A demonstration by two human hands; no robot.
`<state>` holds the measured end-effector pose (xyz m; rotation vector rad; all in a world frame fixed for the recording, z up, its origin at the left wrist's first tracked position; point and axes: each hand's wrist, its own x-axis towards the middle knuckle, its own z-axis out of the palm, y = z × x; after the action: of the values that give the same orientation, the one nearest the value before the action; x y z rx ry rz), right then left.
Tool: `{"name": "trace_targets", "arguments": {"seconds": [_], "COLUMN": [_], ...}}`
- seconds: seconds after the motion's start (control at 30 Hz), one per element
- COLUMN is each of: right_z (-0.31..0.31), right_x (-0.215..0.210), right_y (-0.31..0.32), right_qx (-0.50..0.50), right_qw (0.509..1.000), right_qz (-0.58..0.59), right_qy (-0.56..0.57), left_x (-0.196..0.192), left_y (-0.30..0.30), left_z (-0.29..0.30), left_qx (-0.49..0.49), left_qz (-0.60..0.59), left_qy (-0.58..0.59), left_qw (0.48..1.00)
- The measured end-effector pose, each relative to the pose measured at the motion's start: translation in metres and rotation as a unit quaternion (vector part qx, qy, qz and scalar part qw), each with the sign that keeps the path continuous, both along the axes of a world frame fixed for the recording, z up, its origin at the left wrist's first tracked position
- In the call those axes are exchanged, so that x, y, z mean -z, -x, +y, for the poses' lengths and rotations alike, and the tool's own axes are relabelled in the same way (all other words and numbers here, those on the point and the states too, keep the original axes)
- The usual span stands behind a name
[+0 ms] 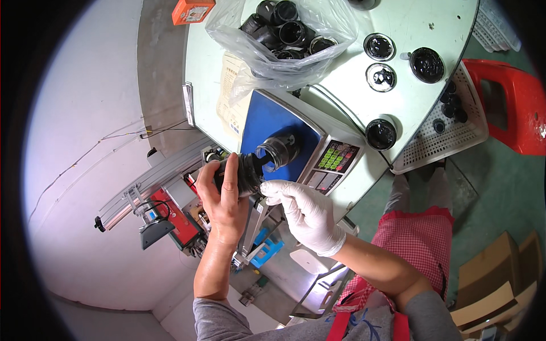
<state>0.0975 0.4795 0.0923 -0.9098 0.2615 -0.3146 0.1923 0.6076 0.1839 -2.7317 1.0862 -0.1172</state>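
Observation:
My bare left hand is wrapped round a dark jar, tipped so its mouth points at a clear glass jar. Black paste stretches between the two mouths. The clear jar, dark inside, is on the blue pan of a weighing scale. In a white glove, my right hand has its fingers pinched together just beside the tipped jar's mouth. Whatever is between those fingertips is too small to make out. The scale's keypad faces the right side.
A clear plastic bag of several black jars stands at the far side of the table. Open jars of black paste and smeared lids are on the right. Beyond the table edge are a white basket and a red stool.

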Motion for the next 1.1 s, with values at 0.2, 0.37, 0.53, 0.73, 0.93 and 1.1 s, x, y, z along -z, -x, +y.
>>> {"name": "trace_targets", "arguments": {"seconds": [0.2, 0.37, 0.53, 0.73, 0.93, 1.1], "right_z": [-0.002, -0.017, -0.020, -0.017, -0.014, -0.015], "right_x": [-0.001, -0.002, -0.006, -0.007, -0.001, 0.000], "right_y": [0.001, 0.008, 0.019, 0.014, 0.004, 0.007], "right_qx": [0.025, 0.021, 0.015, -0.016, -0.060, 0.000], "right_qw": [0.999, 0.998, 0.999, 0.997, 0.994, 0.998], "right_qz": [0.022, 0.029, 0.034, 0.041, 0.064, 0.055], "right_qy": [0.020, 0.053, 0.013, -0.056, -0.062, 0.020], "left_x": [0.000, -0.001, -0.001, -0.001, 0.002, 0.001], "left_y": [0.000, -0.001, 0.000, 0.001, 0.003, 0.002], "left_z": [0.001, 0.003, 0.003, -0.002, 0.000, 0.003], "left_qx": [0.000, -0.004, -0.014, -0.002, -0.003, -0.011], "left_qz": [0.007, 0.012, 0.010, 0.006, 0.010, 0.010], "left_qy": [0.002, 0.001, -0.001, -0.005, -0.006, -0.008], "left_qw": [1.000, 1.000, 1.000, 1.000, 1.000, 1.000]}}
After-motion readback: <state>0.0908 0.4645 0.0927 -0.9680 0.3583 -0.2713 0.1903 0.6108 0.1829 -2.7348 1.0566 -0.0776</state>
